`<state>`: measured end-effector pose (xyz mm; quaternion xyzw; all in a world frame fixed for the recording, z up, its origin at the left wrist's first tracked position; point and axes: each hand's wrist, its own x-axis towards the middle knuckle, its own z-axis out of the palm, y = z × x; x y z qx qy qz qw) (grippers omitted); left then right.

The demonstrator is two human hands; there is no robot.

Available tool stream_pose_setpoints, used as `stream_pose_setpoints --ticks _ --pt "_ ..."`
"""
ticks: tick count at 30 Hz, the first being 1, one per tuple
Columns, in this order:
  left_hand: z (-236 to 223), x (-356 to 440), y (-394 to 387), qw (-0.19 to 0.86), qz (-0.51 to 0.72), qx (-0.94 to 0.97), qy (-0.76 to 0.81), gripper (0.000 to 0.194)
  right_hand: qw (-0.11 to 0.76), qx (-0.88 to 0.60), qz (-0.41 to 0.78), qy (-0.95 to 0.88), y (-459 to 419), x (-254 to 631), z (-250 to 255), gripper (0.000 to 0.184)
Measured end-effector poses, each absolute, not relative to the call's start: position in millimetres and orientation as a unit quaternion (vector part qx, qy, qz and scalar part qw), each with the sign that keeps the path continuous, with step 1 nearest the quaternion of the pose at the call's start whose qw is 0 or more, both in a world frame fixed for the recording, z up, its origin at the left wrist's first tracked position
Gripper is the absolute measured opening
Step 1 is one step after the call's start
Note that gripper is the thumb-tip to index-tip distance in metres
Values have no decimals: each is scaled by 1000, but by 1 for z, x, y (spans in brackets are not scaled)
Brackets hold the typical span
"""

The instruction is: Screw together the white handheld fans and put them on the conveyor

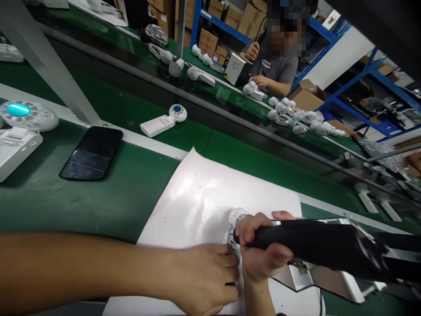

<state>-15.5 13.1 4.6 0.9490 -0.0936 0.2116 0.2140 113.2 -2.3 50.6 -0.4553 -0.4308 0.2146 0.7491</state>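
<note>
My left hand (205, 277) rests on the white sheet (187, 210), its fingers curled against a small white device (237, 216) with a round slotted head. Most of that device is hidden by my hands. In my right hand (259, 245) is a long black tool that looks like an electric screwdriver (315, 241), gripped near its narrow end. That end points down at the white device, though the contact point is covered. Behind the tool, a silver metal bracket-like part (305, 276) shows partly.
A black phone (93, 153) lies left of the sheet. Further left is a white device with a lit blue centre (19, 110). Another white device (161, 123) lies beyond the pale rail. Across the bench, a person (276, 70) handles white devices. A metal post (59, 61) slants at left.
</note>
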Motion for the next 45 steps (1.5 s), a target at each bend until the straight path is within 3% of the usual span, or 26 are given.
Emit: stream_pose_setpoints --ticks 5,9,15,22,29,45 --pt "3 -16 13 228 223 945 -78 16 744 -454 189 -452 -1 108 41 49" --pt "1 -15 13 205 229 948 -87 12 747 -444 160 -469 -11 116 57 53" --pt "1 -16 14 200 236 947 -91 12 734 -521 -135 -413 -45 177 96 52" --pt "0 -16 13 200 240 946 -87 13 730 -557 -86 -385 -56 185 95 52" --pt "-3 -14 12 205 231 947 -89 13 762 -480 137 -413 -40 145 81 71" --pt "-5 -12 11 207 237 945 -94 14 756 -469 152 -431 -14 143 57 53"
